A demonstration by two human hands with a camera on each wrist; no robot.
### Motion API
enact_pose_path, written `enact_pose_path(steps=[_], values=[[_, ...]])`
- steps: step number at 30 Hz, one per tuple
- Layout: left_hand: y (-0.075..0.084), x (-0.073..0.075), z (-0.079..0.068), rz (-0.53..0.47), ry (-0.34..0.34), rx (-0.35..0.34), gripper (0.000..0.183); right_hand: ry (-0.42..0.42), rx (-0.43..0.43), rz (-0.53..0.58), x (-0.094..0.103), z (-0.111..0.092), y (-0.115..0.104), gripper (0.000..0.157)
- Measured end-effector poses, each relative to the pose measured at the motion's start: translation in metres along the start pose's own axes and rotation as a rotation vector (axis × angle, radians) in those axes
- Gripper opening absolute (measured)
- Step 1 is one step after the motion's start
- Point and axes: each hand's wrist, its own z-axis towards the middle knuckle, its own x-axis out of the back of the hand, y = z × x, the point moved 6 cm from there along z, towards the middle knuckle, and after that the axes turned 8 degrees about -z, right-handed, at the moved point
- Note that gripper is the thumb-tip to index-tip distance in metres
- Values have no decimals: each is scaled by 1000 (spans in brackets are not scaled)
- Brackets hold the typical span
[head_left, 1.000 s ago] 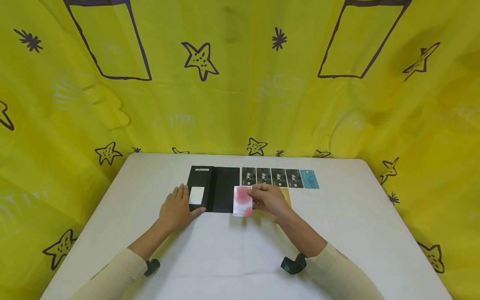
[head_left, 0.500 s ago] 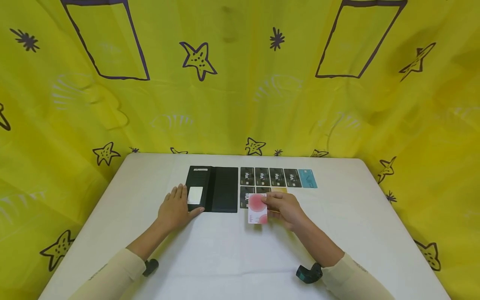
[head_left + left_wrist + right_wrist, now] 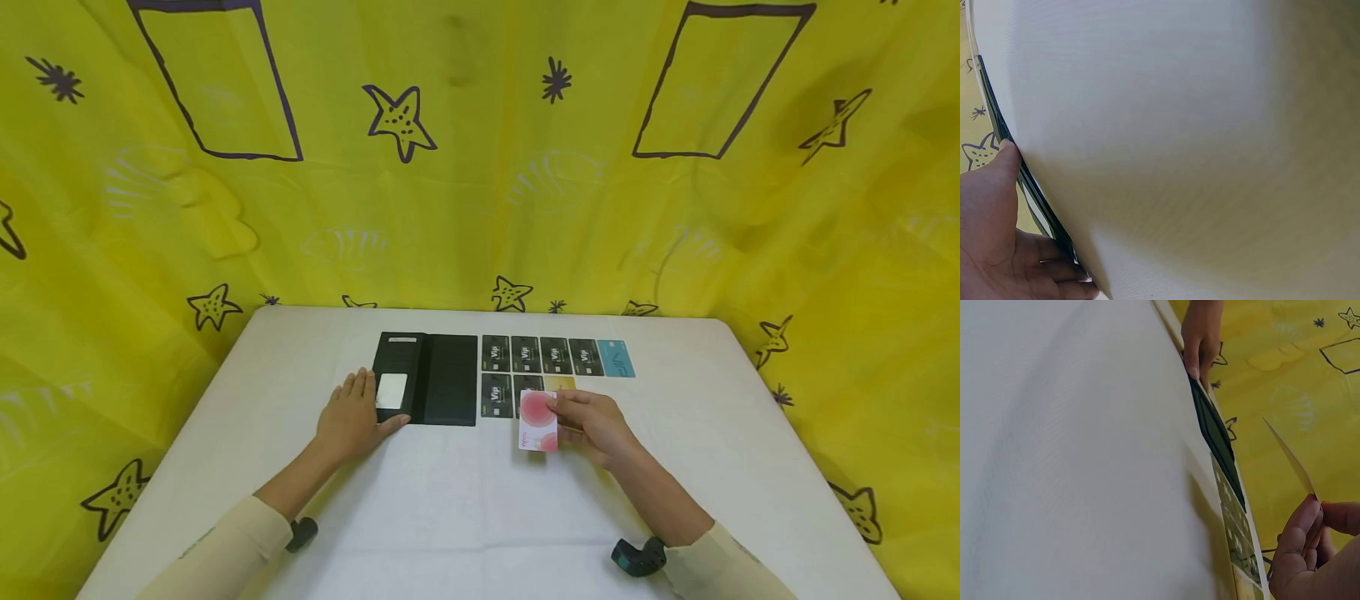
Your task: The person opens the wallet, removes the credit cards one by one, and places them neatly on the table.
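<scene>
An open black card holder [image 3: 452,379] lies flat on the white table. My left hand [image 3: 351,423] rests on its left edge, fingers straight and thumb along the bottom, beside a white card [image 3: 392,391] in its left half. Between thumb and fingers my right hand [image 3: 596,423] pinches a pink and white card [image 3: 537,421] by its right edge. In the right wrist view that card [image 3: 1294,464] is raised above the table, seen nearly edge-on. Below it in the head view, it partly covers a black VIP card [image 3: 529,382] and sits near a gold card [image 3: 559,383].
Right of the holder, several black VIP cards [image 3: 496,353] lie in two rows, with a blue card [image 3: 617,358] ending the upper row. A yellow patterned curtain [image 3: 465,208] hangs behind the table [image 3: 480,508].
My right hand has carried the pink card to the right and slightly towards me, away from the holder, uncovering the lower-row black VIP card beside it. The left hand has stayed in place.
</scene>
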Motion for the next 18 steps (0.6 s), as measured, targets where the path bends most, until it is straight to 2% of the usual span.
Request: enact_pose_path(steps=[7,18], values=[[-1,-2,1,1,-8,0,103,34,-33,-14,19,-4,5,35],[1,-1,1,2,-5,-3,105,64,-36,-15,46,-8,7,48]])
